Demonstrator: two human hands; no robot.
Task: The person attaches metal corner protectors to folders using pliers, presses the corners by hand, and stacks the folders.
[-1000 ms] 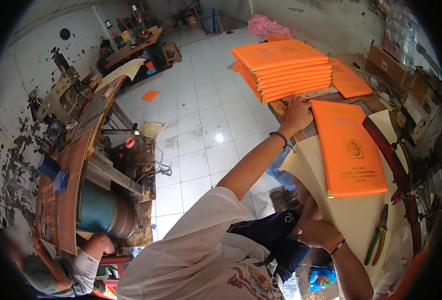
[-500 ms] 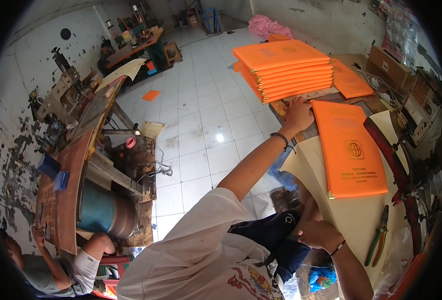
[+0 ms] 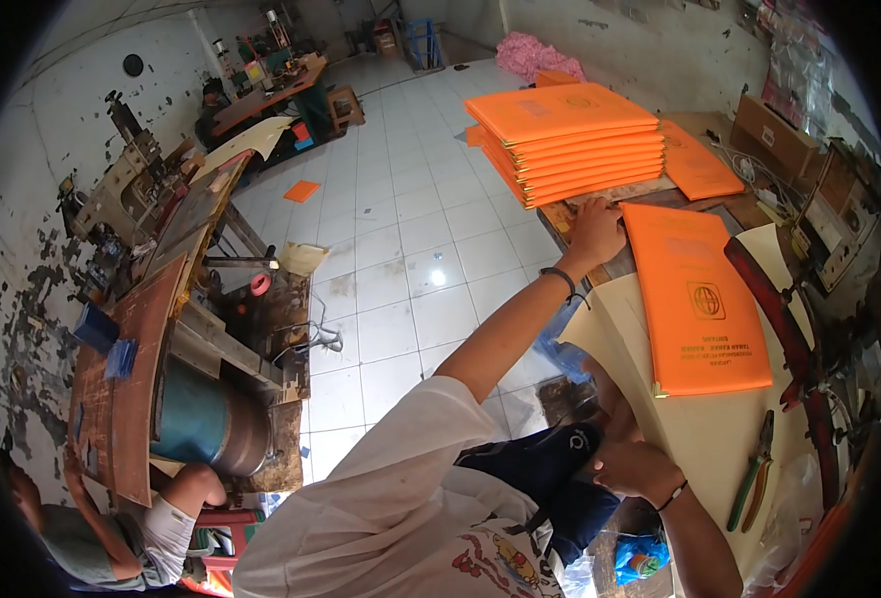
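My left hand (image 3: 597,231) rests at the table's edge, fingers laid out over it, holding nothing. It is beside the top left corner of an orange folder (image 3: 695,289) with a printed globe emblem, metal corners and upside-down lettering. Behind my hand rises a stack of orange folders (image 3: 570,140) with gold-coloured corners. My right hand (image 3: 640,468) is low by my lap, below the table's edge, with curled fingers and nothing visible in them. Pliers (image 3: 754,473) with green and orange-brown handles lie on the cream sheet (image 3: 700,429) to its right.
More orange folders (image 3: 698,164) lie behind the stack, near a cardboard box (image 3: 774,135). A dark red curved metal bar (image 3: 779,289) runs along the right side. Leftward, a person (image 3: 112,528) sits at a workbench (image 3: 122,399) with a blue-green drum (image 3: 196,414) under it.
My hands and the folders stay where they were. The seated person's raised hand has shifted slightly up and left at the bench edge, and their fingers now show less.
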